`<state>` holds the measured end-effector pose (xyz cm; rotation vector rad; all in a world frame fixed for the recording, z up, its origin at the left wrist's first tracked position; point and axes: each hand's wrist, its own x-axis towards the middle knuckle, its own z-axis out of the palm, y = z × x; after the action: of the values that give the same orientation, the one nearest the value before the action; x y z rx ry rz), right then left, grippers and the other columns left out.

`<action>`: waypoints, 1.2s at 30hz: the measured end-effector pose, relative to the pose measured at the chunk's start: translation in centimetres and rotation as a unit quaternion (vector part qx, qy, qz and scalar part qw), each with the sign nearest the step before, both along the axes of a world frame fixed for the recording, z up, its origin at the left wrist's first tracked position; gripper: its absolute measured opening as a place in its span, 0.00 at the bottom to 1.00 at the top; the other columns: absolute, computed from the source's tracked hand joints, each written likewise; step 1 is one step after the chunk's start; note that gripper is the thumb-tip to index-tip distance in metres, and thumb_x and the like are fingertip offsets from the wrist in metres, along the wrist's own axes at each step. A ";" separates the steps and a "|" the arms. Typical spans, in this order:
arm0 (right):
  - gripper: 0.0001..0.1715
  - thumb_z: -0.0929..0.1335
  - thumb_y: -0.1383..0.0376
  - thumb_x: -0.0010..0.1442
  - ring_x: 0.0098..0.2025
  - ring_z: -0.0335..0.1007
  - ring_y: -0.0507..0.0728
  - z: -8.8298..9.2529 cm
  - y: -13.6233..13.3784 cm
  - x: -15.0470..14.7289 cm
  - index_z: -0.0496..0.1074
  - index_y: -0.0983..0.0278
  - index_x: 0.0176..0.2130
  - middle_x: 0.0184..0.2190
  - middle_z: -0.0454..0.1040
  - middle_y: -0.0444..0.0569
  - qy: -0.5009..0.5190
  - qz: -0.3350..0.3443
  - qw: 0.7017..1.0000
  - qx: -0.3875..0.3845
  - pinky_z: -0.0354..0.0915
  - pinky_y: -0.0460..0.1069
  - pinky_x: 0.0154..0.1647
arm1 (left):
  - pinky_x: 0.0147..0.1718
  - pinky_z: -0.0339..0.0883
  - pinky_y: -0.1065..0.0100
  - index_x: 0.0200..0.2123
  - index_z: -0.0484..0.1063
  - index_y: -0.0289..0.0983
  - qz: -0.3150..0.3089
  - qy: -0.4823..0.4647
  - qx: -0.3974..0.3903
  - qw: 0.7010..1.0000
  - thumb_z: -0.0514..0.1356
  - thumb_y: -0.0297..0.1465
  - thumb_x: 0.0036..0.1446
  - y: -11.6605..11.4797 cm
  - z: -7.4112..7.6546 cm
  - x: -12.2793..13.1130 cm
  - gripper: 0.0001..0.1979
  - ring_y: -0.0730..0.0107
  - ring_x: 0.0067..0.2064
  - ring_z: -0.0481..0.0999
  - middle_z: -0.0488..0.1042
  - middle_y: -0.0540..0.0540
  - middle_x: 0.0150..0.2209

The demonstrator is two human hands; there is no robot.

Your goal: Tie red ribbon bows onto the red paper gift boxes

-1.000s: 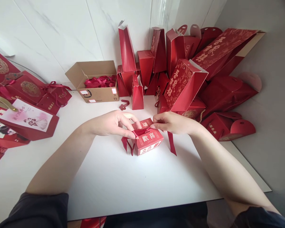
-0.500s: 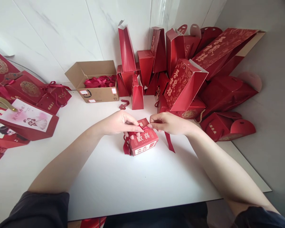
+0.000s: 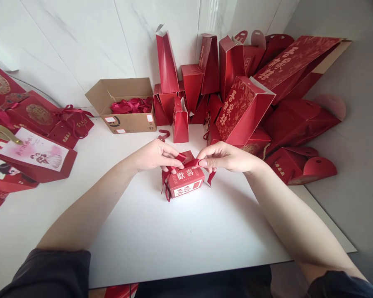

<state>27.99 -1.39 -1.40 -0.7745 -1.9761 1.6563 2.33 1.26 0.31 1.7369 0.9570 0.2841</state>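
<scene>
A small red gift box (image 3: 186, 176) with pale lettering rests on the white table between my hands. Dark red ribbon (image 3: 192, 162) crosses its top, with one tail hanging at the right and another at the left. My left hand (image 3: 157, 156) pinches the ribbon at the upper left of the box, some fingertips hidden behind it. Thumb and forefinger of my right hand (image 3: 224, 157) are closed on the ribbon near the box's right end. A twisted red cord (image 3: 167, 193) hangs at the box's left side.
Behind my hands stands an open cardboard box (image 3: 130, 123) with bunched red ribbon inside. Tall red cartons (image 3: 168, 62) and larger gift boxes (image 3: 245, 109) crowd the back right. More decorated boxes (image 3: 34, 159) lie at the left. The white table (image 3: 143, 240) extends toward me.
Both hands have lifted slightly, and the ribbon between them now shows raised loops above the box. The right tail has swung up and left. The box has shifted slightly.
</scene>
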 end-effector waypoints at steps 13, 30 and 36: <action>0.15 0.64 0.62 0.67 0.26 0.56 0.50 -0.8 -1.3 -2.2 0.72 0.61 0.51 0.25 0.65 0.41 -0.054 -0.018 0.984 0.170 0.57 0.46 0.28 | 0.34 0.75 0.71 0.37 0.81 0.34 -0.024 -0.031 0.002 0.999 0.70 0.31 0.49 -1.1 -0.2 0.7 0.11 0.69 0.34 0.80 0.82 0.43 0.34; 0.10 0.67 0.67 0.62 0.27 0.66 0.50 0.2 -1.7 -1.5 0.65 0.61 0.45 0.26 0.70 0.39 -0.075 -0.043 0.984 0.158 0.62 0.46 0.30 | 0.24 0.71 0.74 0.34 0.82 0.36 0.027 0.033 0.031 0.999 0.68 0.39 0.51 -1.1 -0.4 1.0 0.13 0.71 0.29 0.78 0.80 0.44 0.29; 0.11 0.69 0.60 0.62 0.31 0.68 0.52 0.5 -1.6 -1.4 0.71 0.63 0.44 0.31 0.74 0.44 -0.111 -0.070 0.973 0.187 0.63 0.47 0.33 | 0.24 0.70 0.76 0.34 0.82 0.36 0.018 0.020 0.026 0.999 0.65 0.38 0.55 -1.1 -0.3 0.9 0.12 0.72 0.30 0.78 0.81 0.43 0.30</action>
<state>26.64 -2.94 -0.92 -0.9575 -2.2372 1.1070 3.24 0.20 -0.03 1.7808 1.0195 0.3006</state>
